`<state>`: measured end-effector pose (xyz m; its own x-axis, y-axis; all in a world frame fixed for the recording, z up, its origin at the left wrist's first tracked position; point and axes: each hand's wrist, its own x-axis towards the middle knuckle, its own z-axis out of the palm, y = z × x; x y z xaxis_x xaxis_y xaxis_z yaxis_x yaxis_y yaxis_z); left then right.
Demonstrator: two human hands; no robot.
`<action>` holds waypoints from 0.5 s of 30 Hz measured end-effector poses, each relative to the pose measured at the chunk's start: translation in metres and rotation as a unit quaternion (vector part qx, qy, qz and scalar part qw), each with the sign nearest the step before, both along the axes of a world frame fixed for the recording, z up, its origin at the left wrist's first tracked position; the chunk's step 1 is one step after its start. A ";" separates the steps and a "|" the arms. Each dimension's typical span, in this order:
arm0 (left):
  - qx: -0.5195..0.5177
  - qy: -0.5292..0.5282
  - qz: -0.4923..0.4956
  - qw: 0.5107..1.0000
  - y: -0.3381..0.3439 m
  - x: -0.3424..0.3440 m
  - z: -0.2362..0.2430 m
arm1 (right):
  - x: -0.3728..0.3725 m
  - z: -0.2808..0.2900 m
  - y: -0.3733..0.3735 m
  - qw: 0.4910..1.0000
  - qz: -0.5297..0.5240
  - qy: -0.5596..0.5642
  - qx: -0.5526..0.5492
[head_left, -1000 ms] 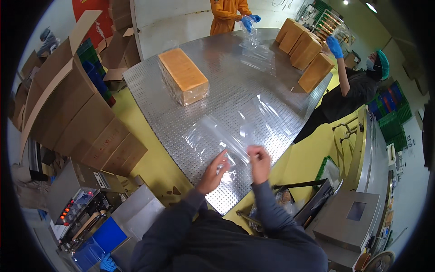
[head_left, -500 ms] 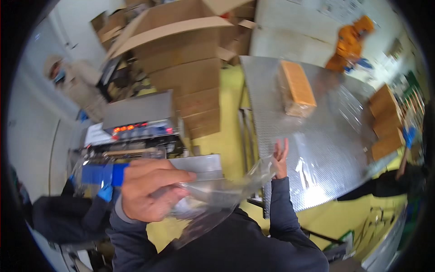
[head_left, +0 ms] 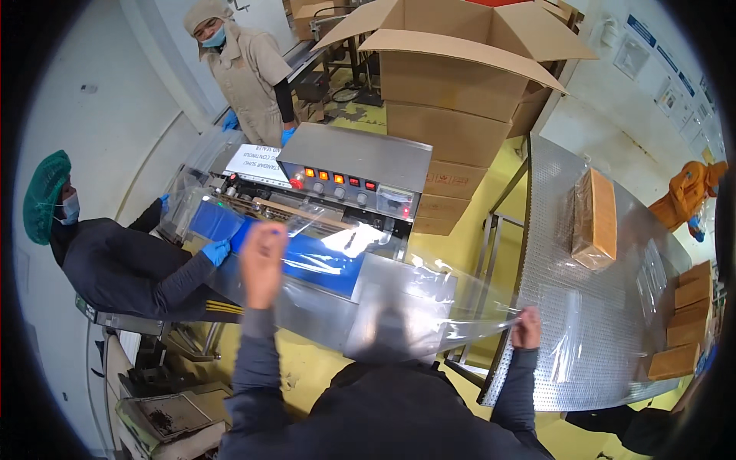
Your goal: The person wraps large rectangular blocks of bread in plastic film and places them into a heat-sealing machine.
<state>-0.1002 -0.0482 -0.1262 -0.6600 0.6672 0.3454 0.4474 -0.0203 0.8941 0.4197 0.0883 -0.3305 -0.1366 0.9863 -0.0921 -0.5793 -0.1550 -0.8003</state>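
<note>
My left hand (head_left: 262,257), blurred, is closed on a clear plastic bag (head_left: 479,314) above the blue belt (head_left: 318,268) of a sealing machine (head_left: 353,157). My right hand (head_left: 526,328) grips the bag's other end beside the perforated steel table (head_left: 552,176). The film stretches wide and slack between my hands, over a steel plate (head_left: 387,310) at the belt's end. On the table lie a bagged bread loaf (head_left: 594,218), loose clear bags (head_left: 567,326) and several unwrapped loaves (head_left: 686,322).
A co-worker in a green hairnet (head_left: 130,268) has gloved hands at the belt's left end. Another in beige (head_left: 245,80) stands behind the machine, one in orange (head_left: 682,199) beyond the table. Stacked cardboard boxes (head_left: 445,130) stand at the back; a dark metal machine (head_left: 172,418) is lower left.
My view has swung left from the table to the sealer. My hands have lifted the bag off the table and moved apart, stretching it out over the belt.
</note>
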 end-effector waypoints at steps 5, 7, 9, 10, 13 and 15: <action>-0.018 -0.340 -0.042 0.939 0.057 0.051 -0.215 | 0.072 0.027 0.055 0.963 -0.167 -0.205 -0.061; -0.017 -0.373 -0.026 0.927 0.078 0.071 -0.267 | 0.079 0.032 0.073 0.926 -0.185 -0.324 -0.051; -0.034 -0.379 -0.021 0.924 0.091 0.078 -0.287 | 0.087 0.028 0.091 0.902 -0.203 -0.379 -0.034; -0.053 -0.371 -0.021 0.927 0.095 0.079 -0.288 | 0.088 0.025 0.100 0.901 -0.211 -0.379 -0.022; -0.080 -0.397 -0.005 0.914 0.103 0.074 -0.291 | 0.089 0.016 0.118 0.904 -0.209 -0.374 -0.006; -0.070 -0.429 0.006 0.900 0.107 0.068 -0.292 | 0.089 0.012 0.123 0.905 -0.203 -0.375 -0.015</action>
